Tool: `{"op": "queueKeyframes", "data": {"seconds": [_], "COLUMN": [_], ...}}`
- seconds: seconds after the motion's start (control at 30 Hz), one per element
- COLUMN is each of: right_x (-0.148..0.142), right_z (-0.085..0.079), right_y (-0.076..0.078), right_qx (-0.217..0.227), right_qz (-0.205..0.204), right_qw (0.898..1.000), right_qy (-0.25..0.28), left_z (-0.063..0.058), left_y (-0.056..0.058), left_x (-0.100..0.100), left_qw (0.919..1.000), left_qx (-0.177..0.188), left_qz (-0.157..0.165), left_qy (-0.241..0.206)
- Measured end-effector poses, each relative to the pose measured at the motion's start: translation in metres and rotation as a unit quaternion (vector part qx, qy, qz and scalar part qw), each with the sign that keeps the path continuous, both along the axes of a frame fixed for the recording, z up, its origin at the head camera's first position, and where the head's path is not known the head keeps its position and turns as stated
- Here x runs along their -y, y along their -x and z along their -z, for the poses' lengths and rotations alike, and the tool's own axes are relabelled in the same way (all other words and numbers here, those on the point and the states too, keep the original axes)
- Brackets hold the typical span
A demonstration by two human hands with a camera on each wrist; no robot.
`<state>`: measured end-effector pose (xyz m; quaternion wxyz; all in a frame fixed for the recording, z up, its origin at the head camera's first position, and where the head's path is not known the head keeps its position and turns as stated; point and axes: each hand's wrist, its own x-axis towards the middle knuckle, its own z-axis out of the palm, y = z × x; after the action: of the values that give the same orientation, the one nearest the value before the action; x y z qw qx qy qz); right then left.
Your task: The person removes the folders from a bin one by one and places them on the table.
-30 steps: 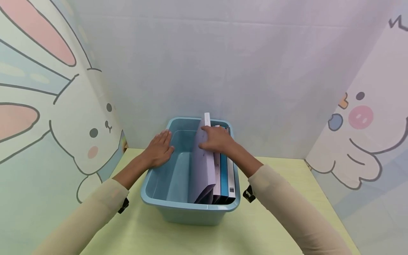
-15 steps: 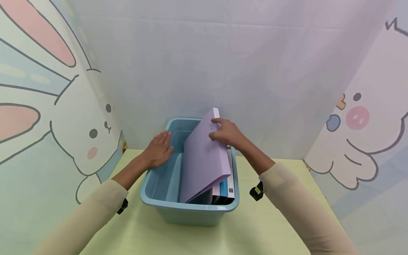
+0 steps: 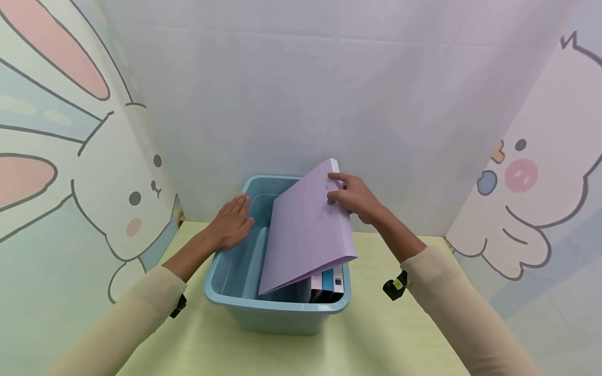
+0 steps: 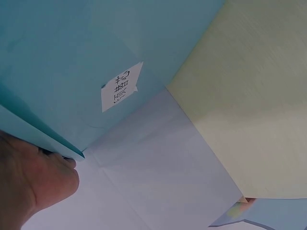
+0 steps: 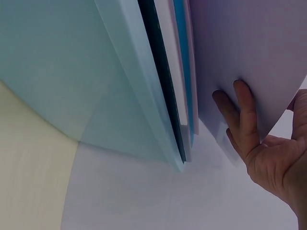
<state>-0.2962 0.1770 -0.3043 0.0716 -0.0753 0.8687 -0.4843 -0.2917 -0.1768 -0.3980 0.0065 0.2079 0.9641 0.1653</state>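
Note:
A purple file folder slants up out of a light blue plastic bin, its lower edge inside or just above the bin; I cannot tell whether it touches the bottom. My right hand grips the folder's upper right spine edge, thumb and fingers on opposite faces. In the right wrist view several fingers lie against the folder's underside. My left hand rests on the bin's left rim with its fingers extended. Pink, blue and white files stand upright along the bin's right side, partly covered by the folder.
The bin stands on a pale yellow-green table. Close behind rises a plain pale wall, with cartoon-printed panels at both sides. A white handwritten label is stuck on the bin's outer left side.
The right hand has raised the purple folder and drawn it to the right, turning its broad face upward over the other files. My left hand has stayed on the rim.

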Motion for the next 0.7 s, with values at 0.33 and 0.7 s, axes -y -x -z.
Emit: {"op": "queueKeyframes", "data": {"seconds": [0.33,0.7], "right_x": [-0.032,-0.074], "right_z": [0.003,-0.005], "right_y": [-0.001,-0.006], "right_qx": [0.004,0.029], "right_qz": [-0.005,0.003], "right_qw": [0.998,0.993], "right_qy": [0.066,0.116], "left_z": [0.002,0.000], "left_y": [0.001,-0.002], "left_x": [0.000,-0.001], "left_qw": [0.9999,0.9997], "left_qx": [0.001,0.001], "left_qz": [-0.009,-0.014], "left_qy": [-0.005,-0.020]}}
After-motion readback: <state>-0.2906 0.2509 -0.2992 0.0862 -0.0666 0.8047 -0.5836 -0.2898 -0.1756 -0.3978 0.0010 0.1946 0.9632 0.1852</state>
